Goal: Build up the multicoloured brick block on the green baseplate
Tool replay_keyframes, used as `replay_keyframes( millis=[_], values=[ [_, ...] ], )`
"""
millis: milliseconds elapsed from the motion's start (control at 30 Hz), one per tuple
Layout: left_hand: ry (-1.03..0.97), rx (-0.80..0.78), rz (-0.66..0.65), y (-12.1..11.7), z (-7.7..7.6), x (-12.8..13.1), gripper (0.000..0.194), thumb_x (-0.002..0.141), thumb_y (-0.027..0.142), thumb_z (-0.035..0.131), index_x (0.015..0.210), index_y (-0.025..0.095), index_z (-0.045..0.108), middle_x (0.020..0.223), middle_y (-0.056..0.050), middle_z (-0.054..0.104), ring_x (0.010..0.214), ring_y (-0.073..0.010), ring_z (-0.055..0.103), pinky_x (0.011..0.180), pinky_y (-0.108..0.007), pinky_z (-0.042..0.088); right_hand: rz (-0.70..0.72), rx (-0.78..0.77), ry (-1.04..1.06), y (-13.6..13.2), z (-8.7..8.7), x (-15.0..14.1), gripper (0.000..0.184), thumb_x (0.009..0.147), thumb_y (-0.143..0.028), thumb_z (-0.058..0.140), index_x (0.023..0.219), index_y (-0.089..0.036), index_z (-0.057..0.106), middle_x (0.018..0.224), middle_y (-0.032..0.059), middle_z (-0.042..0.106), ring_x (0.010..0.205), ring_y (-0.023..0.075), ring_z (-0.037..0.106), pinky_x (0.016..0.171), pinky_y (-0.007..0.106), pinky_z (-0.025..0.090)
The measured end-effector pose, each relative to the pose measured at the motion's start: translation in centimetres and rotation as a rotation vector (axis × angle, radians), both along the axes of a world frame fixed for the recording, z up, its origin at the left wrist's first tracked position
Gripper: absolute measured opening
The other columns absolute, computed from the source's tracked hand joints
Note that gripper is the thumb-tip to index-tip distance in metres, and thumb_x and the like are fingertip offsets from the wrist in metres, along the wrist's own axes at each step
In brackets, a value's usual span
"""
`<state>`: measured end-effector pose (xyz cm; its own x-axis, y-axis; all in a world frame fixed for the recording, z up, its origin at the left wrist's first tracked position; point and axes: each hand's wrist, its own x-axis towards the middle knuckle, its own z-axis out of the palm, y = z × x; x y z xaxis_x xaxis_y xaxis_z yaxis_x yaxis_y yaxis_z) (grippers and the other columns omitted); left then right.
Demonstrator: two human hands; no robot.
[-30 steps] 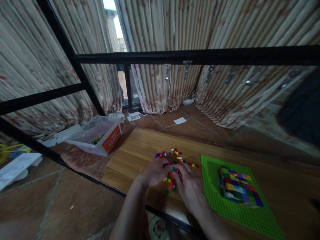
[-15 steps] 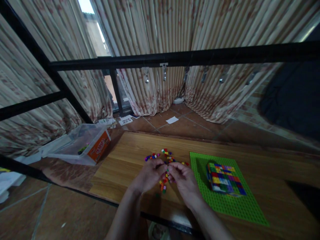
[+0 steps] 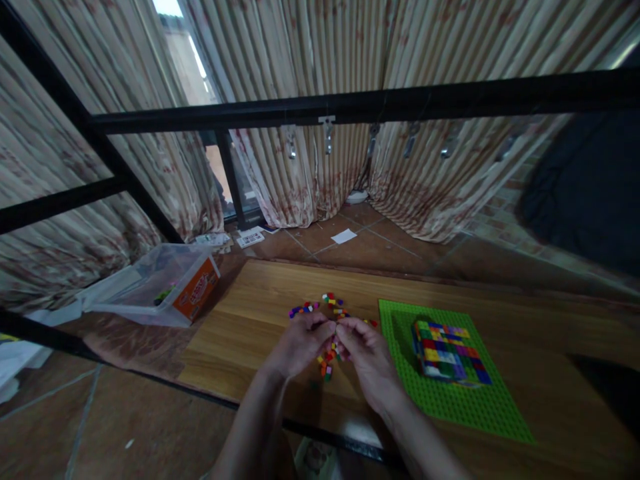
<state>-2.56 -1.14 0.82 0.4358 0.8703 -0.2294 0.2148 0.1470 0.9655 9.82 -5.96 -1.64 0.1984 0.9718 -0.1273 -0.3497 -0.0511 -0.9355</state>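
Observation:
My left hand (image 3: 303,343) and my right hand (image 3: 367,350) meet fingertip to fingertip above a scatter of small coloured toy bricks (image 3: 326,369). Both are closed in a pinch; whatever lies between the fingertips is too small or hidden to name. More loose bricks (image 3: 303,309) lie just beyond the fingers, partly covered by them. To the right of my right hand is a green studded baseplate (image 3: 400,333). On it stands a block built of many-coloured bricks (image 3: 450,353).
The wooden tabletop (image 3: 235,320) carries all of this. Left of it, a clear plastic box (image 3: 155,287) with an orange label sits on a low surface. A black metal bar (image 3: 280,113) with hanging clips crosses in front of the curtains (image 3: 320,53). Paper (image 3: 344,237) lies on the tiled floor.
The camera has turned right, so the scene sits further left in view. My hands came together, fingertips meeting; a green bit seen between them half a second ago is now hidden.

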Motion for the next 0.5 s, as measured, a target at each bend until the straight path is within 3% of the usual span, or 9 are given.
replay_keyframes(
  millis=[167,267,367,500],
  values=[
    [-0.088,-0.077,-0.051,-0.4,1.1,-0.1,0.036,0.075,0.048,0.063,0.065,0.015,0.053,0.051,0.005,0.049,0.042,-0.0047,0.035,0.043,-0.020,0.024,0.011,-0.053,0.151,-0.2,0.0,0.1,0.037,0.060,-0.046,0.082,0.077,-0.016,0.069,0.061,-0.0021,0.059,0.052,0.0078,0.046,0.049,0.021,0.036],
    [-0.125,-0.107,-0.064,-0.3,1.5,-0.5,0.039,0.072,0.052,0.066,0.065,0.015,0.053,0.051,0.005,0.048,0.042,-0.0042,0.034,0.042,-0.019,0.023,0.011,-0.052,0.136,0.0,-0.1,0.5,0.034,0.061,-0.045,0.081,0.078,-0.017,0.070,0.061,-0.0019,0.060,0.052,0.0089,0.048,0.049,0.022,0.037],
    [-0.122,-0.103,0.032,0.0,1.6,-1.2,0.040,0.072,0.052,0.066,0.064,0.015,0.053,0.049,0.005,0.047,0.041,-0.0041,0.033,0.041,-0.019,0.022,-0.083,0.006,-0.142,0.2,-0.6,1.2,0.028,0.069,-0.045,0.073,0.079,-0.019,0.070,0.062,-0.0007,0.063,0.054,0.0127,0.053,0.053,0.026,0.042],
    [-0.121,-0.104,0.138,0.2,1.5,-1.4,0.039,0.075,0.051,0.064,0.064,0.015,0.053,0.046,0.006,0.044,0.038,-0.0040,0.031,0.040,-0.019,0.020,-0.127,0.095,-0.769,0.4,-1.5,2.0,0.018,0.081,-0.033,0.060,0.086,-0.021,0.072,0.082,0.0043,0.071,0.075,0.0198,0.064,0.072,0.033,0.048]
  ],
)
